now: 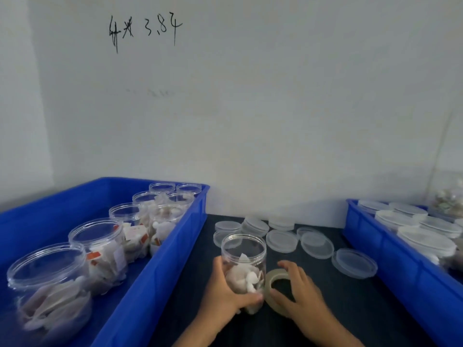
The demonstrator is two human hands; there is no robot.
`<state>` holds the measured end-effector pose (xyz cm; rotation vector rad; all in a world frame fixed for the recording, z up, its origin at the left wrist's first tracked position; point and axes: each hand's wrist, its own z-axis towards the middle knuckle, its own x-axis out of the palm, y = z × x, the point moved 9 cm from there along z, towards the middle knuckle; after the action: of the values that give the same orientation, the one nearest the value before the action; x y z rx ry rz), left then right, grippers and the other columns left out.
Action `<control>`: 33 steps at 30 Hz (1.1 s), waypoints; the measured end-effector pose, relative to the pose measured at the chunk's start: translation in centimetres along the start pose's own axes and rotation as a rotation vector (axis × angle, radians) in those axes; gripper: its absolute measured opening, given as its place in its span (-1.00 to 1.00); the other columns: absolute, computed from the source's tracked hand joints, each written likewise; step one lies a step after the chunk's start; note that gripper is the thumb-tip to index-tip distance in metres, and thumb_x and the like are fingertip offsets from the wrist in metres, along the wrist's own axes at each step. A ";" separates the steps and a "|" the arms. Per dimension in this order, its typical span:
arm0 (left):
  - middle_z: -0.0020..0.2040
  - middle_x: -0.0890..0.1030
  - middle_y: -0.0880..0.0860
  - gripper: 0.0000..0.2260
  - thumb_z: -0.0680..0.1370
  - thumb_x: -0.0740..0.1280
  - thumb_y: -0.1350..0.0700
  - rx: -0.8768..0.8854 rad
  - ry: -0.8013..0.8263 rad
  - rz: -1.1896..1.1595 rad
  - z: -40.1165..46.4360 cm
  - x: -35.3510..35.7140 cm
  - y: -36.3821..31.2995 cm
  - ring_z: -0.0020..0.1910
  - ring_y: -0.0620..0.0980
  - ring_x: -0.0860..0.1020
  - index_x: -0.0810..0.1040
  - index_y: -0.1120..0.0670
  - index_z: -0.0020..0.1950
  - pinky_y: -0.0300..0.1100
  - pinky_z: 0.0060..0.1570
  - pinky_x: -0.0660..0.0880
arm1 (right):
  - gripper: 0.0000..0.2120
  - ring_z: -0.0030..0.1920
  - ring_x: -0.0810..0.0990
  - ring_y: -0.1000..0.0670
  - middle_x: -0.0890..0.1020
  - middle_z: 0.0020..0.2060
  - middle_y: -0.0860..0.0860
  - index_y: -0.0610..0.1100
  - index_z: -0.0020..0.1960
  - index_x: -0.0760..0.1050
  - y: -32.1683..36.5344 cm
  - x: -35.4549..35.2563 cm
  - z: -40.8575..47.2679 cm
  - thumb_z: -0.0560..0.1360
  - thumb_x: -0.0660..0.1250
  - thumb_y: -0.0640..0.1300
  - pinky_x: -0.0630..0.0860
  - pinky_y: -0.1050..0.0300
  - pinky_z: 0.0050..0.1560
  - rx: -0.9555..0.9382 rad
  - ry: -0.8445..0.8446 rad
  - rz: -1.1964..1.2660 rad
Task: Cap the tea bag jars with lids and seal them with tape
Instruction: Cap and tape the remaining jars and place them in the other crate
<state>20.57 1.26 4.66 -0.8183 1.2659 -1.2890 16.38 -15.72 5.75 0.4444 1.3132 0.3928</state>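
This looks like a small packing workroom, not a home or a shop. A dark-topped desk (313,309) stands against a bare white painted wall (275,96), on which someone has scrawled a note in black marker handwriting (145,31). Two deep blue plastic crates flank the work spot: the left-hand blue crate (160,259) holds rows of open clear plastic jars filled with white tea bags (100,251), and the right-hand blue crate (390,251) holds stacks of translucent round plastic lids (426,239). More loose translucent lids (317,244) lie scattered across the desk between the crates, which suggests batch work by hand.
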 end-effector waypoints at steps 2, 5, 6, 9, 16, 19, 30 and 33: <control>0.18 0.52 -0.15 -0.32 0.21 0.66 0.16 0.021 0.014 -0.028 0.3 0.2 -0.1 0.12 -0.19 0.53 0.33 -0.09 0.15 -0.20 0.01 0.57 | -0.33 0.45 0.21 0.10 0.27 0.43 0.13 0.14 0.45 0.10 -0.3 0.9 0.2 0.46 0.33 0.23 0.12 0.13 0.47 0.029 0.056 -0.063; 0.16 0.54 -0.14 -0.27 0.20 0.66 0.19 0.046 0.048 -0.076 0.6 0.6 -0.3 0.10 -0.25 0.54 0.32 -0.11 0.20 -0.43 -0.03 0.46 | -0.18 0.52 0.10 0.04 0.14 0.50 0.06 0.10 0.50 -0.01 -1.0 1.7 1.0 0.42 0.35 0.26 0.02 0.10 0.51 0.088 0.125 -0.162; 0.14 0.57 -0.12 -0.25 0.20 0.66 0.21 0.062 0.059 -0.085 0.7 0.7 -0.5 0.06 -0.27 0.56 0.33 -0.10 0.23 -0.47 -0.07 0.45 | -0.15 0.53 0.07 0.04 0.11 0.52 0.04 0.09 0.52 -0.04 -1.1 1.8 1.0 0.42 0.36 0.26 0.01 0.09 0.52 0.100 0.136 -0.182; 0.05 0.66 -0.06 -0.23 0.19 0.65 0.29 0.116 0.065 -0.115 1.0 1.0 -0.7 0.01 -0.27 0.61 0.38 -0.01 0.30 -0.50 -0.11 0.45 | -0.12 0.54 0.01 0.06 0.09 0.52 0.07 0.12 0.50 -0.02 -1.7 1.0 1.3 0.38 0.39 0.29 -0.05 0.06 0.53 0.120 0.078 -0.194; 0.08 0.61 -0.16 -0.25 0.16 0.68 0.11 0.084 0.059 -0.104 1.3 1.1 0.3 -0.01 -0.37 0.57 0.36 -0.11 0.21 -0.54 -0.14 0.41 | -0.07 0.55 0.01 0.00 0.05 0.53 0.04 0.11 0.51 -0.03 -4.2 0.5 1.1 0.35 0.44 0.26 -0.02 0.01 0.53 0.230 0.062 -0.147; 0.13 0.56 -0.21 -0.24 0.14 0.68 0.01 0.084 0.035 -0.080 1.1 1.0 0.8 0.07 -0.33 0.55 0.35 -0.14 0.22 -0.45 0.00 0.43 | -0.10 0.55 0.00 0.02 0.05 0.53 0.07 0.14 0.50 -0.02 -4.2 0.6 0.8 0.34 0.39 0.32 0.00 0.00 0.54 0.224 0.055 -0.180; 0.15 0.56 -0.16 -0.25 0.12 0.69 0.04 0.070 -0.014 -0.057 0.9 0.8 1.6 0.10 -0.23 0.54 0.38 -0.12 0.20 -0.35 0.02 0.45 | -0.51 0.33 0.37 -0.04 0.37 0.35 -0.05 -0.03 0.38 0.28 -4.3 -3.3 7.6 0.52 0.37 -0.02 0.40 0.06 0.30 0.147 -0.195 0.027; 0.13 0.58 -0.15 -0.28 0.14 0.68 0.06 0.067 -0.011 -0.049 1.0 0.7 1.7 0.08 -0.22 0.57 0.38 -0.14 0.16 -0.34 0.01 0.47 | -0.26 0.45 0.20 -0.21 0.24 0.45 -0.18 -0.11 0.50 0.10 -5.5 -2.0 11.1 0.49 0.38 0.10 0.26 -0.12 0.42 0.231 -0.055 -0.087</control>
<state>21.75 0.66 3.08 -0.8118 1.1938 -1.3566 26.93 -22.42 6.72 0.5847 1.3249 0.1554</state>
